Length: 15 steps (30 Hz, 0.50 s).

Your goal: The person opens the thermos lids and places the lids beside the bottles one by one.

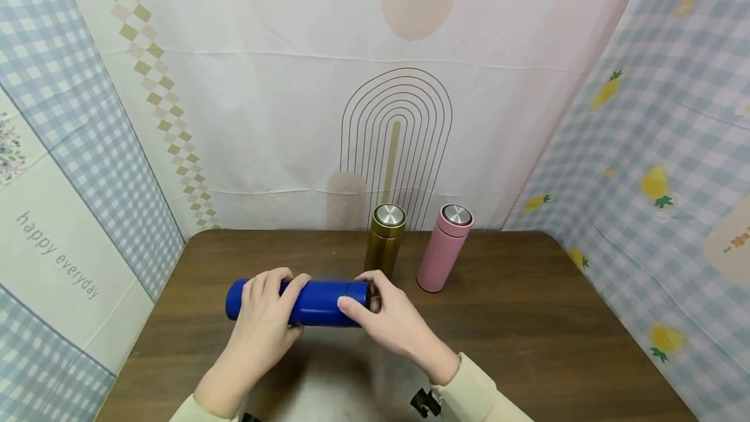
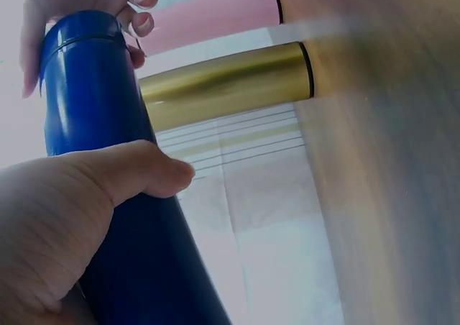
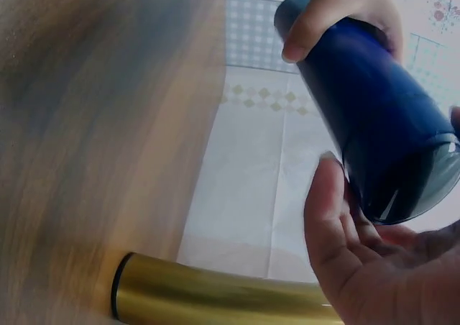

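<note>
A blue thermos (image 1: 321, 303) is held sideways above the table, its lid end to the right. My left hand (image 1: 266, 308) grips its body, with the thumb on the near side. At the other end, my right hand (image 1: 395, 314) holds the lid end (image 3: 413, 185), thumb on the near side and fingers around the far side. The right wrist view shows the lid's flat end facing my right palm. Behind the right hand stands a gold thermos (image 1: 385, 246), upright, its lower part partly hidden by that hand. Upright to its right is a pink thermos (image 1: 443, 249).
The brown wooden table (image 1: 527, 318) reaches back to a white patterned cloth (image 1: 263, 116). Blue checked cloths hang at the left (image 1: 76, 83) and right (image 1: 662, 116) sides.
</note>
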Each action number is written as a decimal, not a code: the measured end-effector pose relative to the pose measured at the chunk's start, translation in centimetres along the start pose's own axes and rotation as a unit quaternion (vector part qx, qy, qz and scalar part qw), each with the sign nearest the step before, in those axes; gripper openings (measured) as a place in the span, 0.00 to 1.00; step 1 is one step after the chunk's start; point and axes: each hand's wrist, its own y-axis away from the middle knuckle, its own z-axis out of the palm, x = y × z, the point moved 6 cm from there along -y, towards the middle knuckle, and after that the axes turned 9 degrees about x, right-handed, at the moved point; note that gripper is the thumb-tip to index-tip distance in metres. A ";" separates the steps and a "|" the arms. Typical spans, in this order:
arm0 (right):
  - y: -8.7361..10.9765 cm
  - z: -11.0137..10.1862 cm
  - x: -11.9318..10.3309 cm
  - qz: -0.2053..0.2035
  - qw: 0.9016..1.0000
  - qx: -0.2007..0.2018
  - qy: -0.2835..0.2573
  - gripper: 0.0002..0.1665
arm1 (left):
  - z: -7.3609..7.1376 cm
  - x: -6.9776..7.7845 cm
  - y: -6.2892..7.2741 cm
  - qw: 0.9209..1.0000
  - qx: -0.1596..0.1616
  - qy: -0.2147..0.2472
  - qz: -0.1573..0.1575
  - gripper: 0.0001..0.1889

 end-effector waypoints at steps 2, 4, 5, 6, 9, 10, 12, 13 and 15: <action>0.1 0.0 0.1 0.004 1.000 -0.006 0.003 0.29 | 0.0 0.1 0.1 1.000 0.011 -0.002 0.006 0.42; 0.1 0.0 0.0 0.004 1.000 -0.011 -0.010 0.27 | -0.1 0.2 0.1 1.000 0.016 -0.003 0.011 0.42; 0.1 0.0 0.0 0.002 1.000 -0.011 -0.018 0.27 | -0.1 0.2 0.0 1.000 0.016 -0.004 0.013 0.42; 0.1 0.0 -0.1 0.001 1.000 -0.012 -0.028 0.26 | -0.2 0.2 0.0 1.000 0.017 -0.006 0.016 0.41; 0.1 0.0 -0.2 -0.008 0.999 -0.016 -0.049 0.26 | -0.3 0.3 -0.1 1.000 0.011 -0.009 0.024 0.41; 0.1 0.0 -0.2 -0.010 0.998 -0.018 -0.053 0.26 | -0.3 0.3 -0.1 1.000 0.009 -0.011 0.026 0.41; 0.1 0.0 -0.2 -0.013 0.998 -0.022 -0.058 0.26 | -0.3 0.3 -0.2 0.999 0.002 -0.014 0.029 0.40; 0.1 0.0 -0.2 -0.014 0.998 -0.022 -0.058 0.26 | -0.3 0.3 -0.2 0.999 -0.001 -0.015 0.030 0.40; 0.1 0.0 -0.2 -0.014 0.998 -0.023 -0.059 0.26 | -0.2 0.3 -0.2 0.999 -0.007 -0.017 0.031 0.40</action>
